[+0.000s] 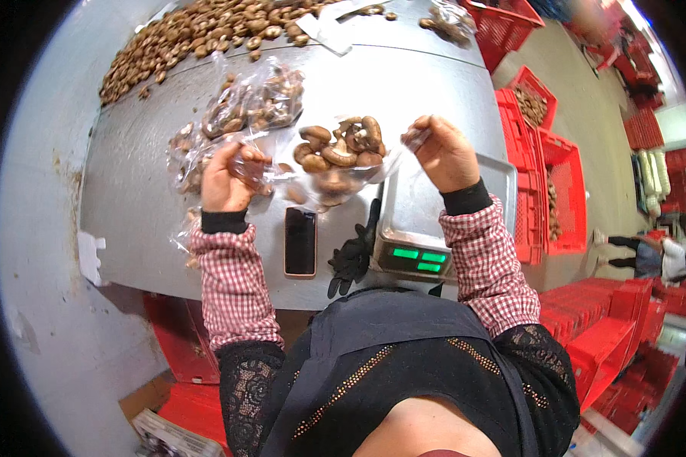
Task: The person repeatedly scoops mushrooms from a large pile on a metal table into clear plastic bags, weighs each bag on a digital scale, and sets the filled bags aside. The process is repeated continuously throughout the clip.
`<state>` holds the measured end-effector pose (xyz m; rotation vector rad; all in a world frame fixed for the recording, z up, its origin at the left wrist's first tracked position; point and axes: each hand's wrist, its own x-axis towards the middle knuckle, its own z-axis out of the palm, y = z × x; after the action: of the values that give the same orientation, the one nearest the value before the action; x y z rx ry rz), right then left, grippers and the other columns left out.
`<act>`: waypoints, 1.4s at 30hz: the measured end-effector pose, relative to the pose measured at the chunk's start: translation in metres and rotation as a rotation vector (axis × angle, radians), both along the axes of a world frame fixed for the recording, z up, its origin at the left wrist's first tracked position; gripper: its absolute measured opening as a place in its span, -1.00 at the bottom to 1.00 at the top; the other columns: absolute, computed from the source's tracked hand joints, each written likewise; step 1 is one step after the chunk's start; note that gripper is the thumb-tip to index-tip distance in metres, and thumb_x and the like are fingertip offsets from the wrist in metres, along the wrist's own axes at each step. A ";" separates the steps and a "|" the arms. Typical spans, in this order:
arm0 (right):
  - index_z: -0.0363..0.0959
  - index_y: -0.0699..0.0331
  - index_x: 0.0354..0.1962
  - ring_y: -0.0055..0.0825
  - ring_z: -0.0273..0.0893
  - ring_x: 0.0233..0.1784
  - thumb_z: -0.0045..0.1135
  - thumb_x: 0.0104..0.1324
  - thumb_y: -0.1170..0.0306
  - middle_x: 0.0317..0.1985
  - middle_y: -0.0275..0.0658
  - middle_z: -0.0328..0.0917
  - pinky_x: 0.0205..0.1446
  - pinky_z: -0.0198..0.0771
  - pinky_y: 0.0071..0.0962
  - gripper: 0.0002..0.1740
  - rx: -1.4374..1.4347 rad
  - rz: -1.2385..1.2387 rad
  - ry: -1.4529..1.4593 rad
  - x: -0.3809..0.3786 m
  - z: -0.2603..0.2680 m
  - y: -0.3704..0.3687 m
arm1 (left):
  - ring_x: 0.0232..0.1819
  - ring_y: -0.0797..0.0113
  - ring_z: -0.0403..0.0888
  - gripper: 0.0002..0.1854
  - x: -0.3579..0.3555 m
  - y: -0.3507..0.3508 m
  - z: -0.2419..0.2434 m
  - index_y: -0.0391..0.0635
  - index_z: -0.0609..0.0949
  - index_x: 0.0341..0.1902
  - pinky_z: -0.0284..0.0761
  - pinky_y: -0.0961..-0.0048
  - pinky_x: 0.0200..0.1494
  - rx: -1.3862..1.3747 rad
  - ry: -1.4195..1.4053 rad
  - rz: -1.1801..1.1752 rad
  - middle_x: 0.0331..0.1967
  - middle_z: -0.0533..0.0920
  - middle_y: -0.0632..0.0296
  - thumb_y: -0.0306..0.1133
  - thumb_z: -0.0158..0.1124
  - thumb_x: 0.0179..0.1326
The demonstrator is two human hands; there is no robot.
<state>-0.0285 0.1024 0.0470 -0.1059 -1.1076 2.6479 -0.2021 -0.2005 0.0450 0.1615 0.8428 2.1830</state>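
My left hand [232, 174] grips one side of an open clear plastic bag, and my right hand [443, 149] pinches its other side. Brown mushrooms [339, 153] lie in the spread bag [351, 191] between my hands, over the metal table [143, 240]. Beside and behind my left hand are several filled clear bags of mushrooms [274, 100]. Below my right hand stands a digital weighing scale [414, 220] with a steel pan and lit green displays. A smartphone [300, 243] and a black glove [351, 254] lie near the table's front edge.
A large heap of loose mushrooms [206, 25] covers the table's far left, near a white paper or plastic piece [328, 28]. Red plastic crates [566, 191], some holding mushrooms, stand at the right. More red crates [191, 408] are below left. Another person [651, 257] is far right.
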 end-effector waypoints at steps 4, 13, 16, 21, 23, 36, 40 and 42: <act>0.44 0.41 -0.23 -0.33 0.44 -0.11 -0.14 0.35 0.33 -0.20 -0.15 0.51 0.11 0.27 -0.29 -0.71 0.020 -0.325 0.076 0.050 0.015 0.024 | -0.32 0.34 0.53 -0.65 0.055 0.058 0.087 -0.22 0.35 0.12 0.49 0.30 -0.06 0.150 0.294 -0.094 -0.11 0.50 0.03 -0.47 -0.09 0.24; 0.14 0.32 0.22 -0.72 0.33 -0.39 -0.02 0.26 0.53 -0.40 -0.40 0.41 -0.29 0.29 -0.68 -0.44 0.641 -0.643 -0.308 0.204 0.030 0.047 | -0.37 0.51 0.44 -0.43 0.158 0.127 0.041 -0.10 0.29 0.27 0.38 0.63 -0.33 -0.047 0.458 -0.097 0.20 0.33 0.07 -0.63 -0.03 0.11; 0.11 0.33 0.24 -0.73 0.29 -0.38 0.02 0.22 0.57 -0.41 -0.43 0.35 -0.28 0.24 -0.71 -0.38 0.611 -0.516 -0.433 0.233 0.009 0.029 | -0.41 0.52 0.44 -0.41 0.197 0.137 0.013 -0.13 0.24 0.30 0.37 0.63 -0.36 -0.402 0.208 -0.202 0.22 0.34 0.06 -0.66 -0.06 0.13; -0.01 0.41 0.27 -0.73 0.20 -0.42 0.03 0.20 0.57 -0.45 -0.45 0.24 -0.35 0.17 -0.72 -0.31 0.715 -0.538 -0.491 0.253 -0.018 0.036 | -0.33 0.55 0.44 -0.39 0.214 0.145 0.009 -0.14 0.21 0.34 0.36 0.62 -0.24 -0.237 0.519 -0.085 0.23 0.34 0.17 -0.62 -0.04 0.15; -0.01 0.42 0.26 -0.74 0.22 -0.38 0.03 0.20 0.57 -0.42 -0.44 0.25 -0.30 0.20 -0.71 -0.32 0.750 -0.509 -0.628 0.254 -0.025 0.053 | -0.30 0.54 0.45 -0.39 0.212 0.151 0.010 -0.15 0.20 0.34 0.37 0.61 -0.20 -0.274 0.529 -0.138 0.14 0.41 0.21 -0.60 -0.02 0.15; 0.44 0.37 -0.08 -0.71 0.39 -0.22 0.09 0.22 0.48 -0.27 -0.40 0.48 -0.11 0.32 -0.68 -0.71 0.651 -0.601 -0.775 0.344 -0.068 0.095 | -0.18 0.39 0.51 -0.80 0.167 0.010 -0.022 -0.18 0.50 -0.06 0.44 0.46 -0.03 -0.738 0.371 0.224 -0.11 0.55 0.16 -0.52 -0.02 0.27; 0.44 0.39 -0.07 -0.63 0.44 -0.11 0.08 0.24 0.46 -0.18 -0.30 0.52 -0.02 0.35 -0.61 -0.70 0.988 -0.765 -0.668 0.311 -0.001 0.121 | -0.21 0.39 0.50 -0.83 0.155 -0.003 0.007 -0.19 0.49 -0.10 0.45 0.46 -0.07 -0.582 0.463 0.356 -0.13 0.55 0.14 -0.52 -0.03 0.27; 0.43 0.40 -0.07 -0.61 0.46 -0.12 0.08 0.24 0.46 -0.17 -0.28 0.53 -0.01 0.35 -0.61 -0.69 1.055 -0.821 -0.483 0.287 0.030 0.127 | -0.20 0.38 0.51 -0.81 0.151 0.010 0.027 -0.19 0.49 -0.07 0.46 0.48 -0.08 -0.481 0.539 0.350 -0.13 0.55 0.14 -0.51 -0.02 0.27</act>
<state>0.2585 0.2297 0.0770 -0.7899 -1.9109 1.1462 -0.0513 -0.1910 0.0722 0.3938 1.7878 2.2018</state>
